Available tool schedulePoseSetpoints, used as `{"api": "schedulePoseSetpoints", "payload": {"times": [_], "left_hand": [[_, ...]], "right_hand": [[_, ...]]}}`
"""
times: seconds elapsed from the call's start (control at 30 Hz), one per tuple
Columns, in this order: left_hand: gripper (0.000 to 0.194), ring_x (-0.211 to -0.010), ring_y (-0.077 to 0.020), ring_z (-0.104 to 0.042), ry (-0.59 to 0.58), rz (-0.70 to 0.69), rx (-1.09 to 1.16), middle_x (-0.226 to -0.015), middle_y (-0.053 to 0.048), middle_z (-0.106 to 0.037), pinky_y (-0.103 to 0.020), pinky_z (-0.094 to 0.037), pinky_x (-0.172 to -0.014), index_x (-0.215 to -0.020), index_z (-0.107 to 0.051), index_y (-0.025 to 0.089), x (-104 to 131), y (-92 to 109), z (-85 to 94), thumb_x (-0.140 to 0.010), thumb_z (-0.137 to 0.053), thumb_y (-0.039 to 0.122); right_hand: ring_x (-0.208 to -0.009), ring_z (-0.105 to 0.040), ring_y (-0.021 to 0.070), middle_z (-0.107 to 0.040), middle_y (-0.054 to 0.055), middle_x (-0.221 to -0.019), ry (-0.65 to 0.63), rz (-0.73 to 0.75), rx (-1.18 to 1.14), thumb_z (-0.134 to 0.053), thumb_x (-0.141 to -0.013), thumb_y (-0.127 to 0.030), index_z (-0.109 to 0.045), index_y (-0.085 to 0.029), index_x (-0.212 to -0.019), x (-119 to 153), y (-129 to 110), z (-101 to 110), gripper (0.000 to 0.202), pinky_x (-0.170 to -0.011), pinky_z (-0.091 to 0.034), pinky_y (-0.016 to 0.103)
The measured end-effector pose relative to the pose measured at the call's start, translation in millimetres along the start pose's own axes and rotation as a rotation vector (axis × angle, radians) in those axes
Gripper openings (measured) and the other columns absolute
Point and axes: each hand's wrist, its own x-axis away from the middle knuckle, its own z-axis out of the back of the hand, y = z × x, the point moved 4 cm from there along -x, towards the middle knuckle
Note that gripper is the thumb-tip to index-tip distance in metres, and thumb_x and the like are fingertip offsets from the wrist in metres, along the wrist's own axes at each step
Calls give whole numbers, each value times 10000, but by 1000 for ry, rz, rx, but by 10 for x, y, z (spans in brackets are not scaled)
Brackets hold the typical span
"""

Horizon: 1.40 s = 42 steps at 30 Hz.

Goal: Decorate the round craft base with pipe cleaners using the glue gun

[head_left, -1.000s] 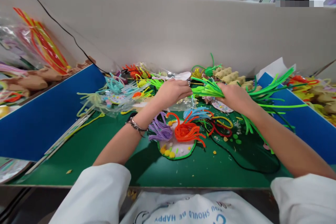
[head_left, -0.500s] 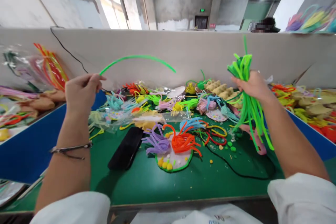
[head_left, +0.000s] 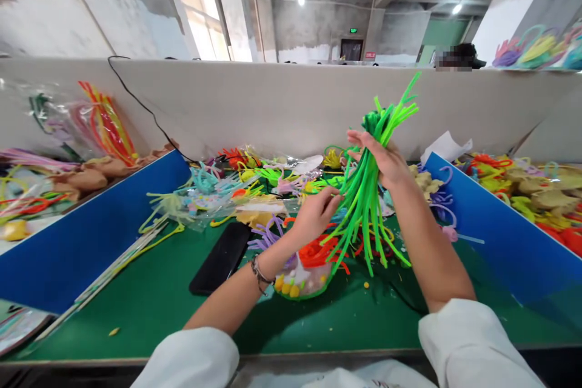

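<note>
We see two bare hands raised over a green table (head_left: 354, 330). The right hand (head_left: 386, 160) is partly closed around one bundle of green fuzzy stems (head_left: 364, 200), gripping it near its upper end; the stems are too many and too overlapped to count, and most hang below that hand. The left hand (head_left: 314, 215) is just left of the bundle, fingers curled and fingertips close together; we cannot tell whether a stem is between them.

Below the left hand lies one round disc (head_left: 300, 273) with a green rim, partly hidden by the forearm and stems. On it we make out one purple tassel (head_left: 268, 235), one orange tassel (head_left: 318, 251) and several yellow balls (head_left: 287, 287). One black phone (head_left: 220, 257) lies left of the left forearm, which wears a bracelet (head_left: 260, 276) at the wrist. Two blue panels (head_left: 93, 239) stand on the table, one well out to each side of the hands.
</note>
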Motion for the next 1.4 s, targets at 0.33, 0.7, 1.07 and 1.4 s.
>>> {"api": "schedulePoseSetpoints", "payload": {"times": [0.33, 0.7, 1.07, 1.4], "left_hand": [[187, -534, -131, -363, -125, 152, -11, -573, 68, -404, -256, -216, -572, -846, -470, 233, 254, -325, 69, -906, -536, 397], [594, -412, -74, -226, -329, 377, 379, -466, 121, -323, -224, -224, -451, -841, -417, 230, 477, -440, -154, -862, -377, 823], [576, -473, -78, -269, -393, 424, 384, -519, 106, -339, -237, -241, -487, -806, -420, 224, 606, -451, -134, -854, -463, 796], [609, -455, -73, -300, -525, 446, 340, -504, 105, -370, -246, -275, -501, -791, -428, 219, 598, -486, -70, -840, -432, 826]], "right_hand": [[-1104, -685, 257, -761, 80, -1071, 164, -182, -5, -734, -629, -744, -722, -222, -996, -104, 455, 156, 639, -830, -612, 357], [-1159, -674, 267, -746, 103, -1149, -129, -144, -125, -708, -649, -755, -594, -239, -872, -108, 413, 166, 573, -861, -619, 425], [-1235, -636, 272, -714, 110, -1246, -211, -282, -156, -805, -612, -648, -678, -229, -926, -118, 498, 48, 539, -893, -612, 398], [-1118, -693, 254, -759, 37, -1063, -366, -220, -201, -798, -670, -604, -626, -253, -978, -37, 409, -53, 498, -966, -576, 443]]}}
